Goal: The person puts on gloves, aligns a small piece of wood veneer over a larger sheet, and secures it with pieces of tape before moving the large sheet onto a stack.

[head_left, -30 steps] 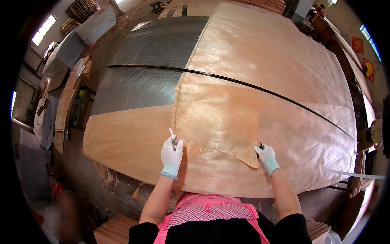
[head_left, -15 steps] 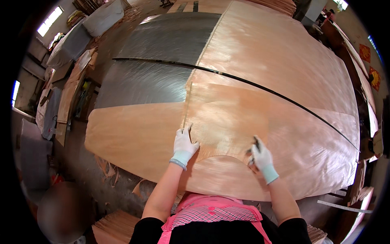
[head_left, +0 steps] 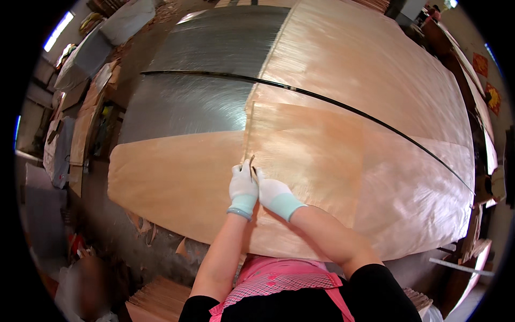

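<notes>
Fingers bend in close where the left hand [head_left: 243,185] and right hand [head_left: 272,193] meet. One small thin piece [head_left: 252,160] pokes up between them, but I can't tell which hand pinches it. They are at the left edge of a tan sheet [head_left: 306,139], which lies on bigger sheets [head_left: 177,172]. Those cover much of a shiny gray table [head_left: 188,107]. Across it all goes a long black strip [head_left: 335,103]. At the far left is a bright window [head_left: 58,31].
</notes>
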`<state>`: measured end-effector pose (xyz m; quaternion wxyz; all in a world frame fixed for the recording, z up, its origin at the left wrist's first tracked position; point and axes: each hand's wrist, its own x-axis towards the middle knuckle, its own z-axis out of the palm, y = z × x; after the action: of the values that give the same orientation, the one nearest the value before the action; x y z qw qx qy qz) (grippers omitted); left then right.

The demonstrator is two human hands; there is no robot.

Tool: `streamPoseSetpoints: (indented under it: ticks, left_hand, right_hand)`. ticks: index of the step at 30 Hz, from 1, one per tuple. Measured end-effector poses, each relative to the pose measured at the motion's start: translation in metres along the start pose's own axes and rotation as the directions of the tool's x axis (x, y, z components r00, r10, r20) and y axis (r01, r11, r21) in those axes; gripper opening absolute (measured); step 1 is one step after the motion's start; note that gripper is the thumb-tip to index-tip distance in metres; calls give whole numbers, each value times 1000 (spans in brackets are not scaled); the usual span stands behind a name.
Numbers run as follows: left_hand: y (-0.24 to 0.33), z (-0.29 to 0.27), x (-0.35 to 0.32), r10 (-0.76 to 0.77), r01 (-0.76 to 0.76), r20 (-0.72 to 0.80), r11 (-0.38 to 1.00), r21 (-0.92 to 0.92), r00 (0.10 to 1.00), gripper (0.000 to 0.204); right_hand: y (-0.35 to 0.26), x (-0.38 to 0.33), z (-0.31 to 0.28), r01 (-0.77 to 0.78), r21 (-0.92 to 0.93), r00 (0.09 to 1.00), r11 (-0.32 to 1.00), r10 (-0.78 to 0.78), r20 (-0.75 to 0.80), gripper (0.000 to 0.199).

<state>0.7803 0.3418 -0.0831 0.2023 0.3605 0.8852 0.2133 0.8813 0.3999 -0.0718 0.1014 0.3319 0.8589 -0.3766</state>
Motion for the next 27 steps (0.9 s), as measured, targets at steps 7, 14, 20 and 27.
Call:
streamPoseSetpoints:
  ticks: [7,14,20,27]
  left_hand:
    - [0,11,-4,26,-23,-44,997,77,999,58]
    - [10,7,-6,18,-11,-44,987,161,999,80]
    - [9,8,-3,-22,27,-36,990,141,999,88]
    - [6,9,1,-24,25,-8,984,176,1000,93]
  right_hand:
    - [23,-60,-7,-61,-94,977,994,79,198,71]
    - [90,-115,-83,84,-361,955,929,28,296,75]
    - [108,-124,-89,88,-482,950,871,71,303,73]
    - [225,-175,-173,306,-663,924,683,-47,379,73]
